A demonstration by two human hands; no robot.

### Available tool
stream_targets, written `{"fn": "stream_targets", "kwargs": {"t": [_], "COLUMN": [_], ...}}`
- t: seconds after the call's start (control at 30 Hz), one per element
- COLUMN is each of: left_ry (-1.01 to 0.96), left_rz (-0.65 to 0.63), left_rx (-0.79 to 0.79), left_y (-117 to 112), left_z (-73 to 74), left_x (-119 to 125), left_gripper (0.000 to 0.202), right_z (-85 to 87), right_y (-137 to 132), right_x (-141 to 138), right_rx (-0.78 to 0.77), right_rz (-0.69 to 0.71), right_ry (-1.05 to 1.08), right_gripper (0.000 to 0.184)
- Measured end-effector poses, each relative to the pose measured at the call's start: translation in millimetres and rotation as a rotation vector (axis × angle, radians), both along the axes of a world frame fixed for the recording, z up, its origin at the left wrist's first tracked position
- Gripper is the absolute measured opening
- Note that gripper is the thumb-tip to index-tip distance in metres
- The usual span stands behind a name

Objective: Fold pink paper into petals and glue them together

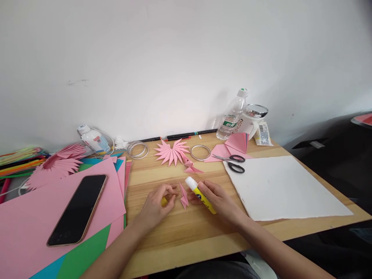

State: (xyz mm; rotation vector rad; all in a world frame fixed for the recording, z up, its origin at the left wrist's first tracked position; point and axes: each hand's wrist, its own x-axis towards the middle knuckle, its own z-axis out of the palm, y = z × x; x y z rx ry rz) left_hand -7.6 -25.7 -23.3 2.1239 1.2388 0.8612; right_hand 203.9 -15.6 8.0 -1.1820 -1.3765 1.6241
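Note:
My right hand [216,197] is wrapped around a yellow glue stick [205,198], its white end tilted up to the left. In the curled fingers of my left hand [158,203] sits a small yellow cap [164,201], partly hidden by them. A small folded pink paper piece [183,195] is between the two hands; whether the right fingers touch it, I cannot tell. Beyond them lie more folded pink pieces [192,167] and a fan of joined pink paper points [172,152].
Scissors [236,164] overlap a white board [287,190] on the right. Tape rolls [137,150], a water bottle [231,116] and a mug [251,122] stand or lie toward the wall. At left, a phone [78,209] rests on coloured paper sheets [114,201].

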Motion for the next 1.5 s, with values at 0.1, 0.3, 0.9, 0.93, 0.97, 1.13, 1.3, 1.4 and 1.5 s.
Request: {"fn": "stream_targets", "kwargs": {"t": [0.1,0.3,0.9,0.93,0.97,1.13,1.3,1.4,1.5], "left_ry": [0.066,0.241,0.355,0.351,0.335,0.196,-0.05,-0.263,-0.435], "left_rz": [-0.027,-0.138,-0.223,-0.223,-0.211,-0.172,0.002,0.259,0.339], "left_rx": [0.061,0.242,0.524,0.509,0.505,0.494,0.453,0.206,-0.139], "left_y": [-1,-1,4,5,6,10,5,0,-1], "left_z": [5.7,20.4,15.2,14.7,14.2,13.6,19.8,23.2,25.6], "left_x": [2,10,3,2,1,-3,3,11,19], "left_gripper": [0.017,0.03,0.027,0.029,0.03,0.033,0.026,0.018,0.031], "right_z": [1.5,-5.0,-19.8,-19.2,-18.6,-21.3,-19.0,-8.9,1.1], "right_y": [0,5,27,27,26,20,18,17,15], "right_x": [1,-4,1,0,-1,-9,-18,-24,-30], "right_rx": [0.001,-0.028,0.019,0.001,-0.014,-0.078,-0.317,-0.407,-0.449], "right_rz": [0.056,0.091,0.125,0.113,0.101,0.033,-0.145,-0.245,-0.263], "right_ry": [0.02,0.107,0.096,0.113,0.129,0.216,0.426,0.511,0.553], "right_gripper": [0.038,0.04,0.045,0.045,0.044,0.038,0.036,0.031,0.027]}}
